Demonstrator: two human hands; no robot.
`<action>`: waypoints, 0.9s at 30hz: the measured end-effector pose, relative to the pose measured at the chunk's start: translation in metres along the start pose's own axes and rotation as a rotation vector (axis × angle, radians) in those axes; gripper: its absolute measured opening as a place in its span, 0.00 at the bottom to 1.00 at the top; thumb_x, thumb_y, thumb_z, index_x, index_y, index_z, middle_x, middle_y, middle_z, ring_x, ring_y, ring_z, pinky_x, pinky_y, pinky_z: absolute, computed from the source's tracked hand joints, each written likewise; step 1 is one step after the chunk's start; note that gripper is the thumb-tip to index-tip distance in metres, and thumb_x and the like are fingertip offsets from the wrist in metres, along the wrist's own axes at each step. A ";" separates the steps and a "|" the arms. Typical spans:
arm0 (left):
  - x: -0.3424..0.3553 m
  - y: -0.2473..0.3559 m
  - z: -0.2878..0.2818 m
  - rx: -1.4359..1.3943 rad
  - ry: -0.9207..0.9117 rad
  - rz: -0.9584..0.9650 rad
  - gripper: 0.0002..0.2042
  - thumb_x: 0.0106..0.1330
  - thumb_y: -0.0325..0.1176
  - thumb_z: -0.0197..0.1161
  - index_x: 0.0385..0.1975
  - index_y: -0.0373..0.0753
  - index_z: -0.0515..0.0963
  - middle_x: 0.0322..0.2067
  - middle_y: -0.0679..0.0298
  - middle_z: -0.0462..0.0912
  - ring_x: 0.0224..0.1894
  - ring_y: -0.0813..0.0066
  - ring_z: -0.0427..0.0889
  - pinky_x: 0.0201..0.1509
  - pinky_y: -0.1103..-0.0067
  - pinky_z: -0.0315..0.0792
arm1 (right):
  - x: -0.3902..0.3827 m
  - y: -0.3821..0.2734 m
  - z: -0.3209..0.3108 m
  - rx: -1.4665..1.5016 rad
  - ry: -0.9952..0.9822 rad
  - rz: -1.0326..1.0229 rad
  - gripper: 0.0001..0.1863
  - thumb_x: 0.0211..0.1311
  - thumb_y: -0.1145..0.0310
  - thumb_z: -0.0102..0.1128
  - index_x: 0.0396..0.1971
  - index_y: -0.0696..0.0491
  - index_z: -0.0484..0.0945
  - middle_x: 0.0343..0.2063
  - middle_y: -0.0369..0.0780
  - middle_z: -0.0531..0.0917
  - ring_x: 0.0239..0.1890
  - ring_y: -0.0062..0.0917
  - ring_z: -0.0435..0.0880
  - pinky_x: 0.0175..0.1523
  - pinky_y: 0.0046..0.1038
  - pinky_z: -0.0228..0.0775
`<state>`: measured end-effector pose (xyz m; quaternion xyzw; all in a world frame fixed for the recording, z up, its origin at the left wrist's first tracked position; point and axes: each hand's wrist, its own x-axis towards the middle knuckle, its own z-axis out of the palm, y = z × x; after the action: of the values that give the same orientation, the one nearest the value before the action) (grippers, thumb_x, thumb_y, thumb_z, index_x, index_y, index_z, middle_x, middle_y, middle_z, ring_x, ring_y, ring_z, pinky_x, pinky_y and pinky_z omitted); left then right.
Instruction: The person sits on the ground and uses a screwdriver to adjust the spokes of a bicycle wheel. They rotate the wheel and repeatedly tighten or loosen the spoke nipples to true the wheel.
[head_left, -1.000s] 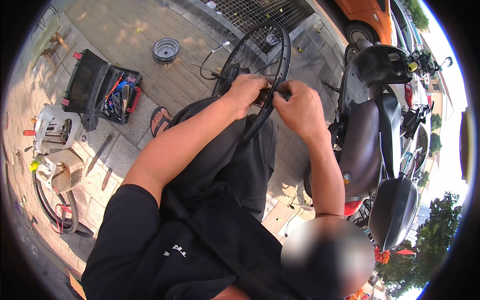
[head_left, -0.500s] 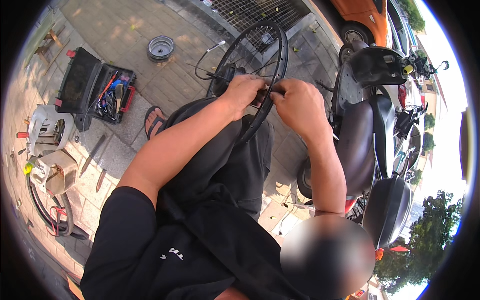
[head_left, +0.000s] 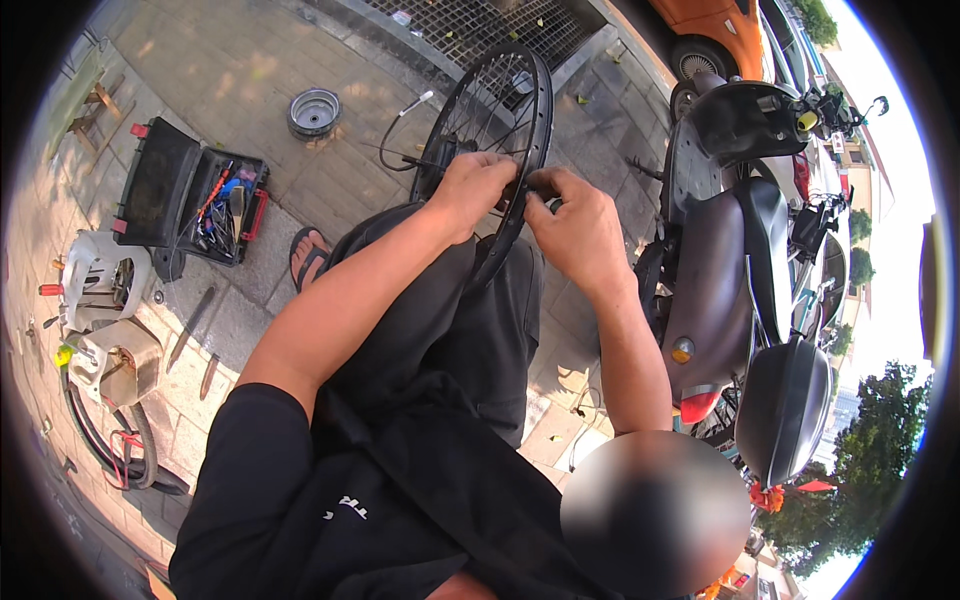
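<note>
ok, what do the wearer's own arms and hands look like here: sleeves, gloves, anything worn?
Both forearms are bare, coming out of short black sleeves on a black top with a small white mark on the chest. The left hand and right hand wear no gloves. No watch, band or ring is visible on either wrist or hand from this head view.
</note>
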<state>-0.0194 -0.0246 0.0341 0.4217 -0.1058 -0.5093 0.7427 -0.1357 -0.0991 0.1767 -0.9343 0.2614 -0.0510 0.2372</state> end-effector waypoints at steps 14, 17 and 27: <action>0.004 0.010 -0.054 1.105 -0.151 1.034 0.11 0.72 0.36 0.70 0.48 0.39 0.86 0.42 0.58 0.87 0.59 0.56 0.79 0.66 0.69 0.74 | -0.007 -0.010 -0.001 0.061 -0.002 0.115 0.16 0.63 0.67 0.65 0.49 0.56 0.87 0.37 0.46 0.91 0.40 0.38 0.92 0.48 0.34 0.80; 0.005 0.011 -0.046 1.111 -0.189 1.144 0.07 0.71 0.32 0.69 0.44 0.39 0.86 0.44 0.62 0.87 0.56 0.54 0.80 0.64 0.64 0.76 | -0.009 0.000 0.002 -0.008 0.043 0.095 0.17 0.63 0.66 0.65 0.50 0.56 0.86 0.37 0.45 0.91 0.38 0.33 0.92 0.47 0.32 0.80; -0.005 0.005 -0.053 1.135 -0.302 1.008 0.10 0.68 0.37 0.71 0.40 0.39 0.84 0.43 0.63 0.87 0.48 0.58 0.84 0.52 0.67 0.81 | -0.007 0.000 0.003 -0.047 0.038 0.143 0.16 0.63 0.67 0.68 0.48 0.58 0.86 0.36 0.43 0.91 0.37 0.27 0.89 0.47 0.28 0.79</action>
<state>0.0126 0.0075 0.0059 0.5647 -0.6298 -0.0295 0.5326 -0.1411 -0.0945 0.1745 -0.9174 0.3330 -0.0454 0.2131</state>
